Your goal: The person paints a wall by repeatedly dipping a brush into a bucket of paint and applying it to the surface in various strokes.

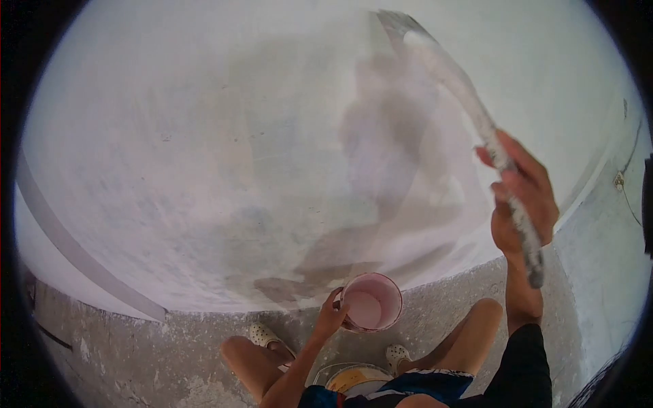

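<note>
My right hand (524, 200) is wrapped round the long, paint-stained handle of a paintbrush (469, 98). The brush slants up and to the left, its dark bristles overlapping the pale wall high in the view. Lower down, my left hand (331, 314) grips the left side of a small pink bucket (393, 299) by its rim. A pale pinkish liquid lies at the bottom of it. The whitish wall (170, 136) carries uneven grey patches, and shadows fall across its middle.
Rough, speckled concrete floor (183, 360) runs along the wall's foot. A larger bucket with a yellowish rim and wire handle (357, 376) stands between my legs. At right a side wall (612, 272) carries a thin cable and small fitting (618, 181).
</note>
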Demonstrator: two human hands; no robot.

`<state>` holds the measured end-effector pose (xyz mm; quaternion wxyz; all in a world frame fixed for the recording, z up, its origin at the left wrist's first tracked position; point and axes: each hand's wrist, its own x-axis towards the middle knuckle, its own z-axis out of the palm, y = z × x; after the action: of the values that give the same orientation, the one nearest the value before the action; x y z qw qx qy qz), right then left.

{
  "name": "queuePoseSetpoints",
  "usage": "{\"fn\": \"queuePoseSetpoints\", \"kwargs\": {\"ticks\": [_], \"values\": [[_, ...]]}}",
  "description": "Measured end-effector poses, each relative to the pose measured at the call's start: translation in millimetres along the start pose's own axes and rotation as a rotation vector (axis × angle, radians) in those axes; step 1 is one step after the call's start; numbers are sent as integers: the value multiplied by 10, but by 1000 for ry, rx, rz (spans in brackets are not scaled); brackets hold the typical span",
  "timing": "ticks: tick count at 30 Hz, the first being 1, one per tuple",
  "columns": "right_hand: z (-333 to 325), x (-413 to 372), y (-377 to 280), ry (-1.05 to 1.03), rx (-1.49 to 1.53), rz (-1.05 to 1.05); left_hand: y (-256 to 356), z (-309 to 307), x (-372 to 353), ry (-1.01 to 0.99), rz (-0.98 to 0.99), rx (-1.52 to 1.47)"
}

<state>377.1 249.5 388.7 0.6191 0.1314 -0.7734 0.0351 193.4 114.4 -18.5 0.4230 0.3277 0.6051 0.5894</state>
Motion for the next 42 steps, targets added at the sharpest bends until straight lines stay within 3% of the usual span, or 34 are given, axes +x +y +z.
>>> {"fn": "queuePoseSetpoints", "kwargs": {"ticks": [2,3,6,10,12,13,14,18,22,24,26,32,35,40,42], "values": [[38,-88,-139,-239,-115,117,169,16,-63,8,-35,-37],[57,-77,-312,-269,107,729,245,29,-99,10,-64,-72],[160,-188,-242,-558,-35,-104,218,3,-75,21,-2,51],[236,-136,-431,-586,63,-102,200,-17,-79,6,49,58],[190,83,-483,-707,49,46,280,-24,-89,-1,21,18],[180,131,-433,-664,20,5,310,-23,-89,-16,23,19],[156,234,-480,-643,-21,142,329,-20,-83,-8,43,18],[79,597,-496,-463,-348,69,424,-29,-145,-6,89,-15],[26,692,-557,-225,-313,87,367,-31,-120,-39,100,9],[49,717,-599,-296,-486,-181,373,-38,-113,-43,26,-151],[63,646,-589,-268,-483,-194,401,-39,-148,-39,29,-159],[232,15,-753,-626,-221,-4,541,-50,-238,4,60,-97],[344,-287,-815,-720,-219,-73,478,-49,-207,0,27,-107],[100,-230,-808,-637,-159,-71,521,-84,-264,-3,20,-146],[-5,-85,-765,-538,-157,-49,395,-96,-194,44,140,-31]]}}
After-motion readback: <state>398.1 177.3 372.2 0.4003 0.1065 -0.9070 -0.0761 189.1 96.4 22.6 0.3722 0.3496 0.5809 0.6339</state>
